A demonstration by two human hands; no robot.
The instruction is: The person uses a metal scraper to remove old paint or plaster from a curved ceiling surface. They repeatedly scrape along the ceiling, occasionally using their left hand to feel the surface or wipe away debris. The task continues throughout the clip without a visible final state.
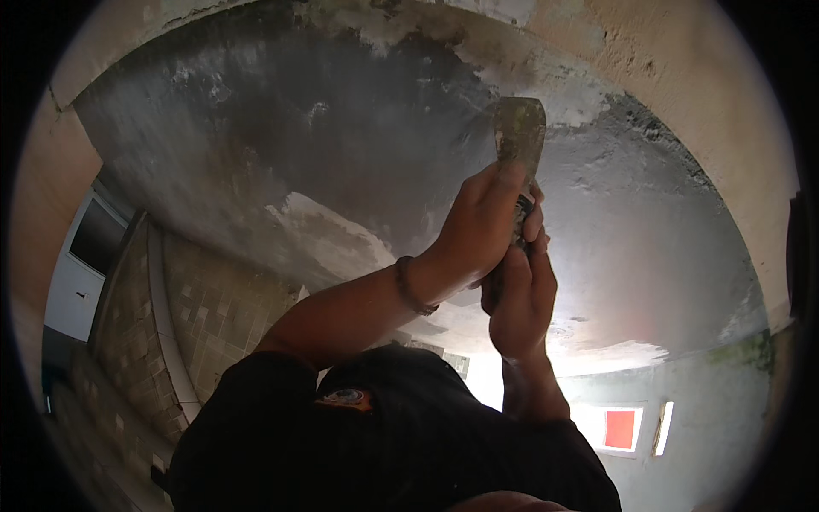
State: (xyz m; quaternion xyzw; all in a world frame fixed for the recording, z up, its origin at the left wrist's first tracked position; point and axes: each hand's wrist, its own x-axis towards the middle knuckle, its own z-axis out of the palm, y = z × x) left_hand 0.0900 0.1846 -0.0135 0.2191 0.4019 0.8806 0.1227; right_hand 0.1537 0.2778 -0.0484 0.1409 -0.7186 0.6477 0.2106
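In the head view, my left hand (484,221) grips a scraper with a broad blade (519,128), near where blade and handle meet. Its thumb lies along the lower part of the blade. Just below, my right hand (521,301) is wrapped around the lower handle, and the fingers of both hands lie close together. The blade points up, in front of a grey, patchy plaster wall (358,134); whether its edge touches the wall cannot be told. Dirt or dried material covers the blade. Much of the handle is hidden by my fingers.
Peach-coloured plaster (678,57) borders the grey wall along the top and right. At left are a pale door (75,296) and tiled floor (217,307) with a raised edge. A bright window (620,429) with a red area stands at lower right.
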